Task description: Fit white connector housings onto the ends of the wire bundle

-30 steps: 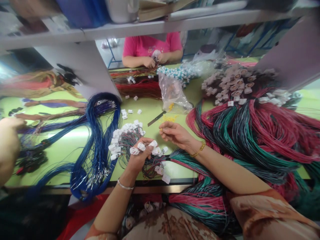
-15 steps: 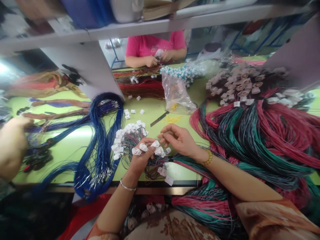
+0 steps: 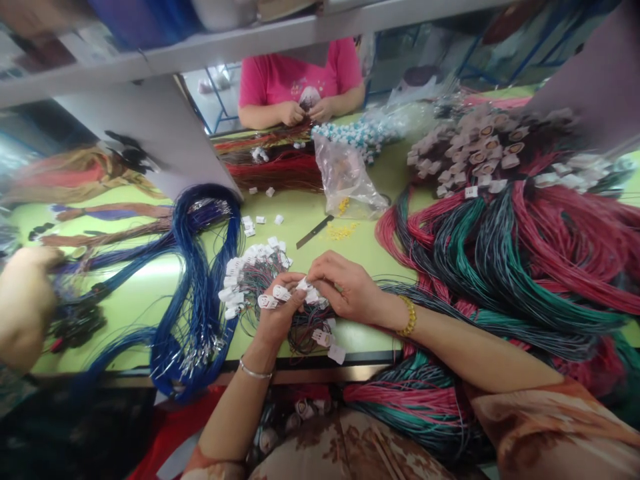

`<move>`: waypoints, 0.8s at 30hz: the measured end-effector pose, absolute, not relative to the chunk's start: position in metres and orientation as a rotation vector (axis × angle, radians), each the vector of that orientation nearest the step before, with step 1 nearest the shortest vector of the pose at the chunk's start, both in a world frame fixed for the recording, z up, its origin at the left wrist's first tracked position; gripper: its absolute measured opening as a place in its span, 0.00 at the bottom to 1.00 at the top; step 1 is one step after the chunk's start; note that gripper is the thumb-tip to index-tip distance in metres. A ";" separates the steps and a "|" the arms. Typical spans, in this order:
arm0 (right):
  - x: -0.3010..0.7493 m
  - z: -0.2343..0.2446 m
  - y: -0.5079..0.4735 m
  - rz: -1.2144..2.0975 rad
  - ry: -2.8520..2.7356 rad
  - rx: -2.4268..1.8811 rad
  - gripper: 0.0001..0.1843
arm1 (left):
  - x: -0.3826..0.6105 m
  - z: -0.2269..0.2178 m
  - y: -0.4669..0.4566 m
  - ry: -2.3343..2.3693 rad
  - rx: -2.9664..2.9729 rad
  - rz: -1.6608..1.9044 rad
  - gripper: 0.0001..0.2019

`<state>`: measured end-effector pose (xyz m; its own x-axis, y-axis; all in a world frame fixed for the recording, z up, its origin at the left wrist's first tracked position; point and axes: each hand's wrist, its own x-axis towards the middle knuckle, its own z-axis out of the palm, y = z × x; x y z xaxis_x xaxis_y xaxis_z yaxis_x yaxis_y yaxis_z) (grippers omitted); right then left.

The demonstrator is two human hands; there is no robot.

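My left hand (image 3: 277, 313) is closed round a bunch of thin red and green cords with small white tags (image 3: 280, 293) on their ends. My right hand (image 3: 345, 288) has its fingers pinched together at one white tag at the top of that bunch, touching my left fingertips. More tagged cord ends (image 3: 247, 267) fan out on the green table (image 3: 130, 287) just left of my hands. A small heap of yellow bits (image 3: 341, 231) lies beyond my right hand.
A thick blue cord bundle (image 3: 197, 287) loops at the left. Red and green cord bundles (image 3: 500, 253) fill the right. A clear plastic bag (image 3: 347, 180) and a dark flat blade (image 3: 314, 231) lie ahead. A person in pink (image 3: 300, 80) works opposite; another person's arm (image 3: 23, 307) is at the left.
My right hand came down and left from above the yellow bits and now meets my left hand at a white tag. The left hand stayed in place.
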<state>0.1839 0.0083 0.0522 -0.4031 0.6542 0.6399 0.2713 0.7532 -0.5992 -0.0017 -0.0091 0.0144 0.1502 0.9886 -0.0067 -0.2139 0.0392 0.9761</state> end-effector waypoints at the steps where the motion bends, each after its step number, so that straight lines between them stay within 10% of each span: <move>1: 0.183 0.051 0.008 0.490 -1.993 -0.684 0.10 | -0.001 0.015 -0.009 0.952 1.101 1.180 0.16; 24: 0.186 0.041 0.021 0.597 -1.959 -1.029 0.12 | 0.010 0.017 -0.011 1.246 1.294 1.283 0.14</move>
<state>0.1864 0.0206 0.0407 -0.3258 0.8329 0.4475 0.4415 0.5525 -0.7070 0.0097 -0.0111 0.0171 -0.0465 0.9949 0.0897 0.0604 -0.0869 0.9944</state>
